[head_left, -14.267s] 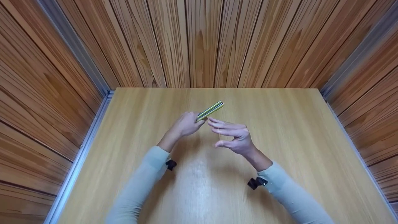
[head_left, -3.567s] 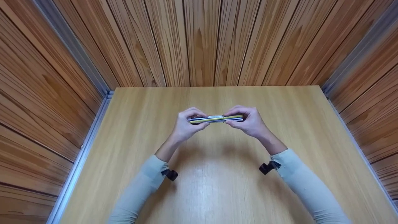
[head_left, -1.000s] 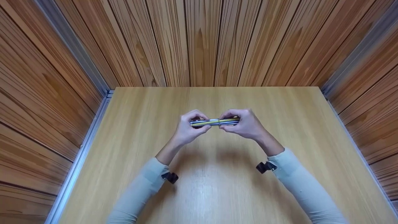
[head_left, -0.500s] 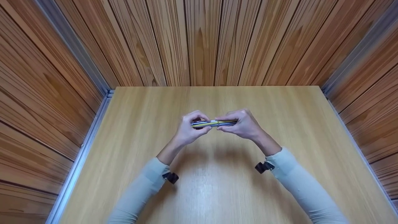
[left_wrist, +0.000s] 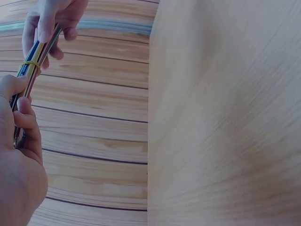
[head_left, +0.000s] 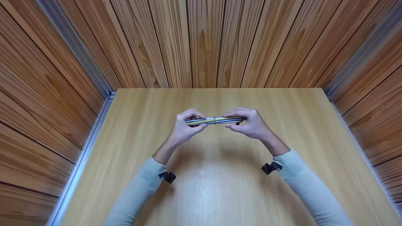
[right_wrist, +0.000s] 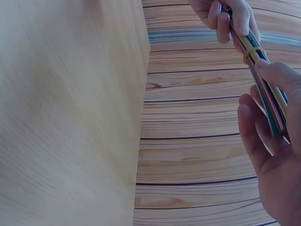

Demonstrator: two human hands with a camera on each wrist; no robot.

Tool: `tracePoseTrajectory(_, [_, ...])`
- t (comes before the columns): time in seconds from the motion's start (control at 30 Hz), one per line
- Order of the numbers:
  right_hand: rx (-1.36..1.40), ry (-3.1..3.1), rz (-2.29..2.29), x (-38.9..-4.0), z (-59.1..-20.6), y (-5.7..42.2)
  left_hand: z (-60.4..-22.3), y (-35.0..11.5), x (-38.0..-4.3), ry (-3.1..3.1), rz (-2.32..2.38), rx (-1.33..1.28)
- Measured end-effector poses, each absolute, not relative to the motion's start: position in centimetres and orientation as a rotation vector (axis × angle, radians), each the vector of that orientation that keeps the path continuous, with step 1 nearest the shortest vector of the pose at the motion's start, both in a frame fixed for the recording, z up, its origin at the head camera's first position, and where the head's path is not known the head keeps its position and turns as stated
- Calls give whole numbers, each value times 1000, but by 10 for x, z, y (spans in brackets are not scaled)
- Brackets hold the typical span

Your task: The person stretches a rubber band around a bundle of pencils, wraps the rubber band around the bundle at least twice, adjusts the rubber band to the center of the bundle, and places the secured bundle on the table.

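Observation:
A bundle of thin, many-coloured pencils (head_left: 216, 120) is held level above the table in the head view. Around its middle sits a yellow rubber band (right_wrist: 253, 52), seen also in the left wrist view. My left hand (head_left: 185, 125) grips the left end between thumb and fingers. At the other end, my right hand (head_left: 250, 123) holds the bundle with its thumb on the near side and fingers behind; in the right wrist view its fingers are loosely curled. Both pencil ends are partly hidden by the hands.
The wooden table (head_left: 201, 188) lies under both hands. Plank-patterned walls (head_left: 204, 44) rise behind it and on both sides, with a metal rail (head_left: 78, 157) along the left edge. A small black camera sits on each wrist.
Over the last half second my hands have drawn slightly apart, and more of the bundle shows between them. The band is now nearer the middle of the visible stretch, away from my right fingers.

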State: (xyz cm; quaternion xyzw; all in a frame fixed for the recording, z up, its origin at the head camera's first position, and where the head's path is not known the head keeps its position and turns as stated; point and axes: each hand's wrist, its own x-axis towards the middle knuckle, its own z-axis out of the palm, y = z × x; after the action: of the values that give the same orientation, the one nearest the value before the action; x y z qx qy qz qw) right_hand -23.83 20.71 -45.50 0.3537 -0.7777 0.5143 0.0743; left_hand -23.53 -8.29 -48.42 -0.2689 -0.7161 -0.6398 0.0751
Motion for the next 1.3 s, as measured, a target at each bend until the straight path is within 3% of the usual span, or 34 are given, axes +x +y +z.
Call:
tracePoseTrajectory(0.93, [879,-2299,1723,-253,-450,224,-466,-82,-257,-2263,-1859,-768])
tracePoseTrajectory(1.3, [694,-2475,1749,-273,-482,225,-487,-80,-276,-2563,-1845,-570])
